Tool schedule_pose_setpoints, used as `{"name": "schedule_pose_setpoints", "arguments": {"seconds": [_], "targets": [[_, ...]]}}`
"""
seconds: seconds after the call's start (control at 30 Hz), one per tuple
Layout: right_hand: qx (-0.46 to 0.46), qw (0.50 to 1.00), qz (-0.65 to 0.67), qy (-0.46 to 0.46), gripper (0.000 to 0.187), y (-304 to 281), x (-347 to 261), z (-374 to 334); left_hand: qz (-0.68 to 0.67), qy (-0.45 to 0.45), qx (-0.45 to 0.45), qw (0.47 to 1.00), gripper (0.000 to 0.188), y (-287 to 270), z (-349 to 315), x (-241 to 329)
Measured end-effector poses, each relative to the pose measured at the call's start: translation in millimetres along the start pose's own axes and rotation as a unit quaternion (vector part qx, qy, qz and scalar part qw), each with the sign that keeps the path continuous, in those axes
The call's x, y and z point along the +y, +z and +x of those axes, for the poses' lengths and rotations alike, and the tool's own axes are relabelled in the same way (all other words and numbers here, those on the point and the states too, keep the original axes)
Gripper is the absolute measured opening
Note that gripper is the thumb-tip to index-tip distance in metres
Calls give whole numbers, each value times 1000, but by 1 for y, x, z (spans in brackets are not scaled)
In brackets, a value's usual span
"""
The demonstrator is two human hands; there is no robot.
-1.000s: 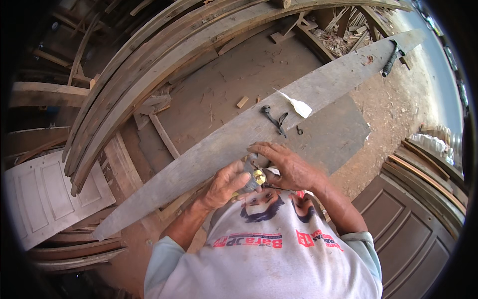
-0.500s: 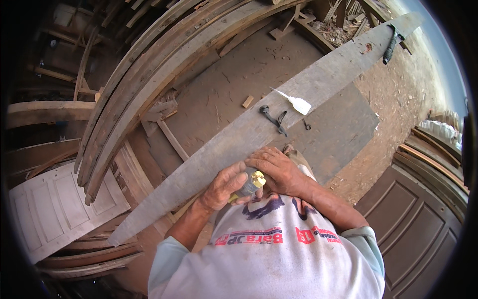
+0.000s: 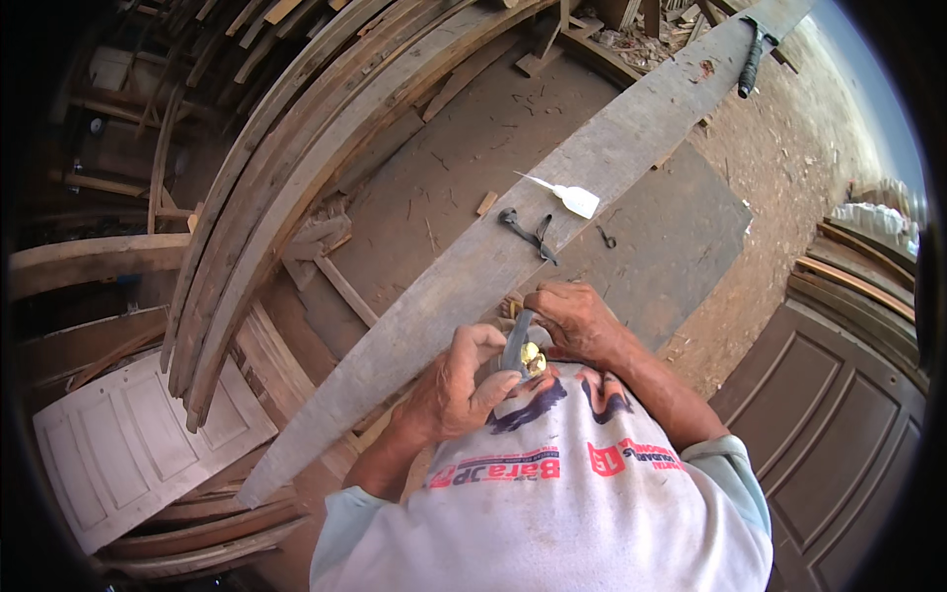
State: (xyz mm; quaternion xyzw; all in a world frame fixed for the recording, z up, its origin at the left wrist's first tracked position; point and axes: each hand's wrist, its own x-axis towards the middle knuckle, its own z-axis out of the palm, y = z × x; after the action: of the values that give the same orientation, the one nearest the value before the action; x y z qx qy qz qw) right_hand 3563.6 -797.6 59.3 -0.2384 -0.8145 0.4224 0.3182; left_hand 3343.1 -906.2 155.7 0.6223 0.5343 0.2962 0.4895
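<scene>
In front of my chest, my left hand [image 3: 464, 380] is closed around a rounded object with a shiny yellow-gold end [image 3: 534, 360]. A dark grey flexible strip [image 3: 515, 340] lies across this object and runs up to my right hand [image 3: 572, 316], whose fingers are closed on its upper end. My left thumb presses near the strip's lower part. Most of the rounded object is hidden by my fingers, so its kind cannot be made out. Just beyond my hands, a white bottle with a long thin nozzle [image 3: 575, 200] and a black strap-like piece [image 3: 528, 235] lie on a long board [image 3: 414, 316].
A black-handled tool [image 3: 752, 64] rests at the board's far end. Long curved timbers [image 3: 286, 187] stand to the left, above a white panelled door [image 3: 148, 444]. At right is a brown panelled door [image 3: 819, 434]. Wood scraps litter the ground.
My right hand has moved up and slightly right, and the grey strip now shows stretched between both hands. The object in my left hand has turned and shifted slightly right.
</scene>
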Motion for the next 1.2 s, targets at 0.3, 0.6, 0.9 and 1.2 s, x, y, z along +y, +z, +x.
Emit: {"name": "schedule_pose_setpoints", "arguments": {"seconds": [0.3, 0.6, 0.9, 1.2], "targets": [[72, 997, -32, -17, 24, 5, 22, -1, 75, 114, -11, 991, 56, 16, 13, 0], [59, 998, 17, -8, 22, 1, 15, 6, -13, 176, 13, 984, 59, 27, 15, -12], [51, 998, 13, -15, 19, -5, 8, 9, 101, 193, 113, 969, 66, 19, 12, -12], [20, 1000, 16, 5, 18, -10, -10, 11, 45, 162, 167, 972, 58, 15, 10, -21]]}}
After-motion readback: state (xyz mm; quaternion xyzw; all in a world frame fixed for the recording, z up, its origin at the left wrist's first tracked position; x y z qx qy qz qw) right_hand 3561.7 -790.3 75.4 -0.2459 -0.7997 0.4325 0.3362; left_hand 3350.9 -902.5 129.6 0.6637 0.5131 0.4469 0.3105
